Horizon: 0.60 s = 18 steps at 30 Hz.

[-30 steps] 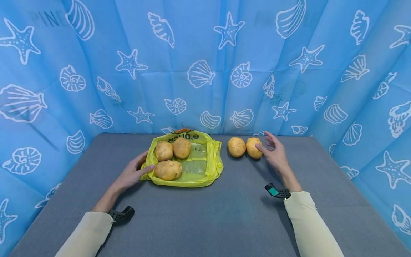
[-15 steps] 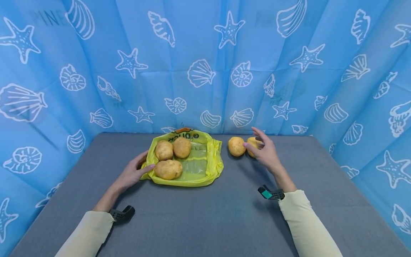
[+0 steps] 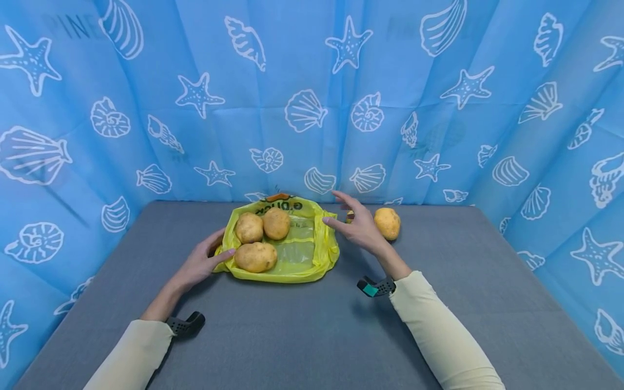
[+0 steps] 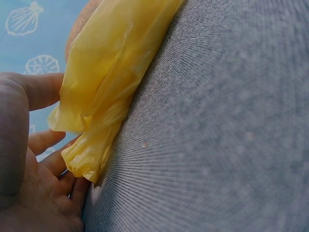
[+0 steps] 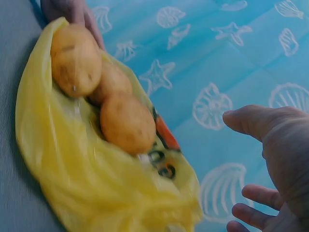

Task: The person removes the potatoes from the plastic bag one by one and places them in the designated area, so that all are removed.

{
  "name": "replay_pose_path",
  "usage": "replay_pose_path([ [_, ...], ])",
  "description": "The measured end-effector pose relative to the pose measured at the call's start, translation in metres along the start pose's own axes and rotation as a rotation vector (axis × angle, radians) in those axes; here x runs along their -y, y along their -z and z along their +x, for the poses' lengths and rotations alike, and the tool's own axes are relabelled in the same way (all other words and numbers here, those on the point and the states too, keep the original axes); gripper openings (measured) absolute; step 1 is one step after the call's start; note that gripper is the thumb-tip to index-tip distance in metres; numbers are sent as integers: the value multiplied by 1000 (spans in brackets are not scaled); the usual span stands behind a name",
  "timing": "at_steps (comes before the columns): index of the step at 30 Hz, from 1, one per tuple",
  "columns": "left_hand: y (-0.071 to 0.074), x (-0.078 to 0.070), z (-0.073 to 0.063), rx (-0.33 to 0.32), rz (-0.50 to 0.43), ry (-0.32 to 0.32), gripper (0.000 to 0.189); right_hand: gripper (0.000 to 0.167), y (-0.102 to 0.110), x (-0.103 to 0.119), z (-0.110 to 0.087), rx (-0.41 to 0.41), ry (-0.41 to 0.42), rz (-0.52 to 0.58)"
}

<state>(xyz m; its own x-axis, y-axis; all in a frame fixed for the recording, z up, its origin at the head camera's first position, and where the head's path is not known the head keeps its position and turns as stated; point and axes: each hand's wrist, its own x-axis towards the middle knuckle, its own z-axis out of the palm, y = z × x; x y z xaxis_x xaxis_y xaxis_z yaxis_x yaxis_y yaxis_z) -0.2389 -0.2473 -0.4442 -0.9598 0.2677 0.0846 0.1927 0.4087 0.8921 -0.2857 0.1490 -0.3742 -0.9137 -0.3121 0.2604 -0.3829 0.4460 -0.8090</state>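
In the head view a yellow plastic bag lies spread with its mouth up. Three potatoes sit in its left part. My left hand holds the bag's left edge, thumb over the rim; the left wrist view shows the bag's gathered end by the fingers, with fingertips partly hidden. My right hand hovers at the bag's right edge, fingers spread and nothing in them. Behind it one potato is mostly hidden, and another potato lies to the right on the table.
A grey cloth covers the table. Along its back edge hangs a blue curtain with white shells and starfish, which also closes in both sides. Each wrist wears a black strap.
My right hand has moved left from the rightmost potato, past the other loose potato, to the bag's right edge. The left hand, bag and potatoes have stayed put.
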Motion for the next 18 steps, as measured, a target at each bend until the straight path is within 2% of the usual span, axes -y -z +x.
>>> replay_pose_path([
  [12, -1, -1, 1, -3, 14, 8, 71, 68, -43, 20, 32, 157, -11, 110],
  [18, -1, 0, 1, -6, 17, -1, 71, 68, -64, 22, 45, 237, -20, 159],
])
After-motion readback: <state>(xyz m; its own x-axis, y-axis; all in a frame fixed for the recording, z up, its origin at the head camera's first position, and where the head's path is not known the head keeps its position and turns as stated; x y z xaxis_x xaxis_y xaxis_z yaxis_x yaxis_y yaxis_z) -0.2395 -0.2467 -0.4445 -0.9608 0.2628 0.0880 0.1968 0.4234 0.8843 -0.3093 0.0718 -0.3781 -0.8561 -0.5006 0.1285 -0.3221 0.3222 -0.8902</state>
